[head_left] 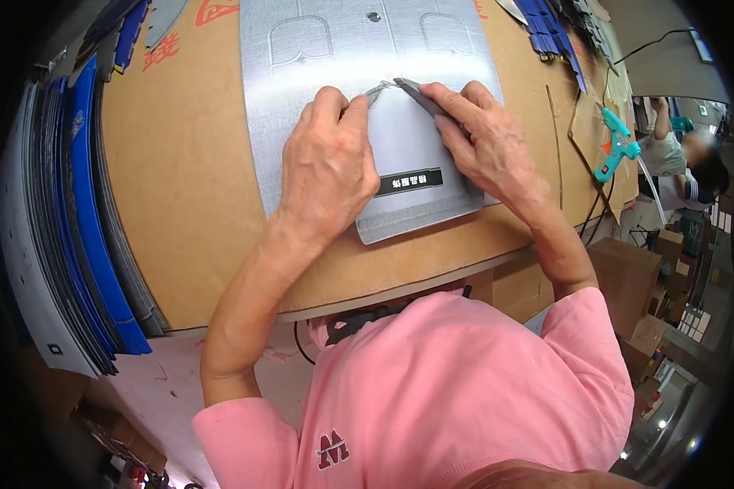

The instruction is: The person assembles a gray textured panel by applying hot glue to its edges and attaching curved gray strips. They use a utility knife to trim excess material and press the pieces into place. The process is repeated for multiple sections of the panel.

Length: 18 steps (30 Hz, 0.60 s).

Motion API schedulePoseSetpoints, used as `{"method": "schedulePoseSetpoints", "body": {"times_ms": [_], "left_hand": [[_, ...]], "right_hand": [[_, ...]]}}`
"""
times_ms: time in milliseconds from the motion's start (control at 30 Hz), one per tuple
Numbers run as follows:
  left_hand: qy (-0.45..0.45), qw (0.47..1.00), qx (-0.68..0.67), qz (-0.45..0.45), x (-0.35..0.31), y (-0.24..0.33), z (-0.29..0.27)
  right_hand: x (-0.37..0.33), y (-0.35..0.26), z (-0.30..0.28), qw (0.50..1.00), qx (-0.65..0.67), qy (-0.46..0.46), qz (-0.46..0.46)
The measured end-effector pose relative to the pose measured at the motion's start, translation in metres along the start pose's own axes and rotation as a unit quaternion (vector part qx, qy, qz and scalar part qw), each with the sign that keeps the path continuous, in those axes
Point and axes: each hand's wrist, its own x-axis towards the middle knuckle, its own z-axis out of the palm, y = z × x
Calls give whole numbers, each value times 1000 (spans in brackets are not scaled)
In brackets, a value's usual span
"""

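Observation:
A grey denim-patterned sheet (pixel 285 81), printed with two pockets and a button, lies flat on the cardboard-covered table in front of me. On its near part rests a smooth pale grey panel (pixel 400 143) with a black label (pixel 410 181) and a denim-look band along its near edge. My left hand (pixel 328 163) is closed at the panel's left side, thumb and forefinger pinching a grey flap at the far edge. My right hand (pixel 493 143) pinches a dark grey folded flap (pixel 420 96) that slants toward the middle. The two flap tips nearly meet.
Stacked grey and blue sheets (pixel 81 212) hang over the table's left edge. More blue pieces (pixel 550 37) lie at the far right. A turquoise glue gun (pixel 616 145) with a cord sits by the right edge. Cardboard boxes (pixel 628 277) stand beyond, and another person (pixel 677 159) is farther right.

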Motion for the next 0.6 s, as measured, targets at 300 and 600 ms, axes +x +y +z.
{"method": "schedulePoseSetpoints", "body": {"times_ms": [300,600], "left_hand": [[0,1000,10,4,2,1,1],[-10,999,14,27,1,-2,2]], "right_hand": [[10,4,8,995,8,59,-74],[11,4,9,993,20,71,-90]]}}
